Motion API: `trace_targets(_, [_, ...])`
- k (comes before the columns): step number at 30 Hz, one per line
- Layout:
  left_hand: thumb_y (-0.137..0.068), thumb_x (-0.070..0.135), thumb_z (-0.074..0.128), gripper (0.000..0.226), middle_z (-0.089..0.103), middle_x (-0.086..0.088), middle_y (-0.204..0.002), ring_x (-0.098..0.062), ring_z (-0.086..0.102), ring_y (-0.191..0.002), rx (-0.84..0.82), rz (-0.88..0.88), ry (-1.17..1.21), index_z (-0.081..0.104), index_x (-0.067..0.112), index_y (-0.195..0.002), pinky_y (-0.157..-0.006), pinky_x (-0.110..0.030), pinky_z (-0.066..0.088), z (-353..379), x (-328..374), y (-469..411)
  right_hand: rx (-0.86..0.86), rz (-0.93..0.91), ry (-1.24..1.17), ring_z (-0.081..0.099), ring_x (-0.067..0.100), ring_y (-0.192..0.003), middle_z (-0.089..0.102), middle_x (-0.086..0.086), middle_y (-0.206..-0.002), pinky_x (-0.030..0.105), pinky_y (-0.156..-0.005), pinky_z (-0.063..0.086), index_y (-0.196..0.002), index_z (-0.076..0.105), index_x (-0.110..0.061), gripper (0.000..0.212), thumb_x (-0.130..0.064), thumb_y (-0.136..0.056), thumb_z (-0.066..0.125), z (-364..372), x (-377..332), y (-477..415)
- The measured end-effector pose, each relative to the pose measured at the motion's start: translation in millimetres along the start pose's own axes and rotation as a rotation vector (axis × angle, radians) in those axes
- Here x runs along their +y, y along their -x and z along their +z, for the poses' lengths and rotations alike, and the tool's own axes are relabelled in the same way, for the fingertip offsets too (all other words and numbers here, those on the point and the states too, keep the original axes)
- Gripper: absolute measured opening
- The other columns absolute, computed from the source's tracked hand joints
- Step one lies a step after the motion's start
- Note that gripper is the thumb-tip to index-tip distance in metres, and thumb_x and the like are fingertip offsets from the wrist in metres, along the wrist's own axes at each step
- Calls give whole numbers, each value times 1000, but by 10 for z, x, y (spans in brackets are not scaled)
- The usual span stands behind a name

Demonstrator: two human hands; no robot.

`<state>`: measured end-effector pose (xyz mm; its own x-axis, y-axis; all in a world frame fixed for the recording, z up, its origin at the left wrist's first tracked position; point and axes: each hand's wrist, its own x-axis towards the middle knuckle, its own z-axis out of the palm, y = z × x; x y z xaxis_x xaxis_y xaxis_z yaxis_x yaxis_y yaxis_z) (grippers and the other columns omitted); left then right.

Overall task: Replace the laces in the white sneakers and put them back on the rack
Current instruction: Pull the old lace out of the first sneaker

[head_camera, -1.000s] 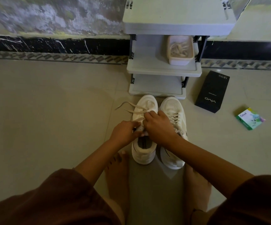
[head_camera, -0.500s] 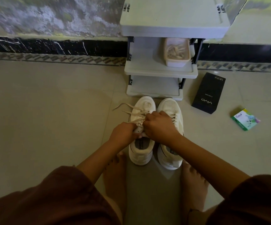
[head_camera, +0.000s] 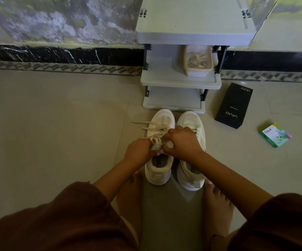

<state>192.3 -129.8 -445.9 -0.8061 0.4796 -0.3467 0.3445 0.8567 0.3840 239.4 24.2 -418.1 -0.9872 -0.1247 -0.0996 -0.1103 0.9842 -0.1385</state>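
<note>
Two white sneakers stand side by side on the floor, toes toward the grey rack (head_camera: 181, 82). Over the left sneaker (head_camera: 158, 171), both my hands meet at the eyelets. My left hand (head_camera: 139, 149) pinches the cream lace (head_camera: 152, 126) at the sneaker's left side. My right hand (head_camera: 182, 143) curls its fingers round the lace at the tongue, and it covers part of the right sneaker (head_camera: 192, 122). Loose lace ends trail off to the left across the toe.
A pale tub (head_camera: 198, 59) holding laces sits on the rack's middle shelf. A black phone box (head_camera: 234, 105) and a small green box (head_camera: 275, 135) lie on the tiles to the right. My bare feet flank the sneakers. A dark skirting runs along the wall.
My hands have stayed on the left sneaker's lace, shifting only slightly. The view has drifted a little, so the rack and sneakers sit marginally differently in the frame.
</note>
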Motion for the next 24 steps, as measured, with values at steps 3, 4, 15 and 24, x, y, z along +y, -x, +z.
trace_targets(3, [-87, 44, 59, 39, 67, -8, -103, -21, 62, -90, -16, 21, 12, 62, 14, -112, -73, -28, 43, -3, 7, 6, 117, -108, 201, 61, 16, -66, 66, -4, -67, 25, -61, 43, -64, 71, -23, 23, -42, -56, 81, -18, -99, -4])
trace_targets(4, [-89, 43, 58, 37, 68, -9, -102, -21, 62, -88, -15, 24, 13, 62, 13, -111, -72, -29, 44, -8, 8, 9, 137, -132, 233, 61, 14, -65, 66, -6, -66, 24, -60, 45, -61, 71, -25, 22, -42, -53, 83, -32, -141, -21])
trace_targets(15, [-87, 40, 62, 40, 67, -8, -107, -22, 62, -95, -24, 35, 49, 61, 14, -117, -82, -34, 50, -18, -9, 2, 61, 97, -803, 57, 14, -96, 64, 6, -105, 25, -84, 46, -102, 68, -9, 21, -20, -85, 67, -134, -99, -75])
trace_targets(24, [-86, 40, 61, 40, 68, -8, -109, -22, 62, -97, -31, 22, 83, 62, 15, -117, -83, -36, 50, -3, -33, -1, 72, -126, 97, 52, 22, -102, 62, 1, -111, 32, -82, 33, -107, 65, -19, 27, -32, -90, 48, 77, -57, -6])
